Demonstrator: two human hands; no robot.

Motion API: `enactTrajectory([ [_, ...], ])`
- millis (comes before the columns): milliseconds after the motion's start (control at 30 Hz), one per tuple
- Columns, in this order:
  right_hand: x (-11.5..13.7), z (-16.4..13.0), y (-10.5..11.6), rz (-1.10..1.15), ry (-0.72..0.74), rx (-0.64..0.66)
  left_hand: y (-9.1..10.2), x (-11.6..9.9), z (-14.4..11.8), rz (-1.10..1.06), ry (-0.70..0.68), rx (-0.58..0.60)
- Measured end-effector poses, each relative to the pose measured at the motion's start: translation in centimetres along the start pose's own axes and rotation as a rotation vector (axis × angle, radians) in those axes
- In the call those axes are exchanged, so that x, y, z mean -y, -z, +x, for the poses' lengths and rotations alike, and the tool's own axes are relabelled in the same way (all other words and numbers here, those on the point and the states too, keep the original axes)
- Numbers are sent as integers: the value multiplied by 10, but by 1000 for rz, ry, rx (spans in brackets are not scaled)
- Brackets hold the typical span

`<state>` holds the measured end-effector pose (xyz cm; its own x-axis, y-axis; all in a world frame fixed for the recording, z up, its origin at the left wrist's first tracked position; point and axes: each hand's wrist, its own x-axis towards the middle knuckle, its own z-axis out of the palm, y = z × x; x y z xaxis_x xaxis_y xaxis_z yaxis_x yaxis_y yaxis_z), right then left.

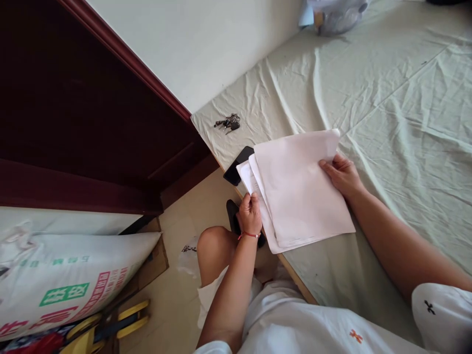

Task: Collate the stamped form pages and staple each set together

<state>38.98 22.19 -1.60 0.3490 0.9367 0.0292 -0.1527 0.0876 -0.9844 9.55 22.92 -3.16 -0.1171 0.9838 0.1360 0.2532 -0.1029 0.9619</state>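
A stack of white paper sheets [298,191] lies at the edge of a bed covered in a pale green sheet [387,98]. My left hand [250,214], with a red string at the wrist, pinches the lower left edge of the stack. My right hand [342,174] rests on the right edge of the top sheet, fingers pressing on it. A black phone [238,166] lies partly under the papers' upper left corner. A bunch of keys [228,123] sits farther back near the bed's corner.
A dark red wooden door [73,123] fills the left. A large printed white sack [70,280] lies on cardboard at the lower left, with yellow-handled things [110,327] below it. A clear plastic bag [337,17] sits at the bed's far end. A dark slipper [233,216] is on the floor.
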Motion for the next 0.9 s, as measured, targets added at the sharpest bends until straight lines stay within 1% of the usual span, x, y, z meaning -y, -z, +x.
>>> enactTrajectory([
  [67, -2, 0, 0, -46, -11, 44, 0, 1, 0, -13, -32, 23],
  [167, -3, -1, 0, -69, -29, 88, -2, 1, 0, -44, -30, 41],
  [367, 3, -3, 1, 8, -78, 75, -1, 0, 0, -9, -93, 78],
  [500, 5, -5, 0, -26, -133, 104, 0, 0, 1, 24, -117, 89],
  [567, 5, -5, -1, -59, -140, 73, 0, 1, 1, 8, -111, 81],
  [633, 6, -5, -2, -78, -132, 18, -2, 1, 0, -55, -83, 73],
  [733, 8, -4, -4, -55, -113, -59, -4, 1, 0, -134, -38, 67],
  [900, 9, 0, 0, 26, -71, -130, -2, 1, 0, -67, -17, 67],
])
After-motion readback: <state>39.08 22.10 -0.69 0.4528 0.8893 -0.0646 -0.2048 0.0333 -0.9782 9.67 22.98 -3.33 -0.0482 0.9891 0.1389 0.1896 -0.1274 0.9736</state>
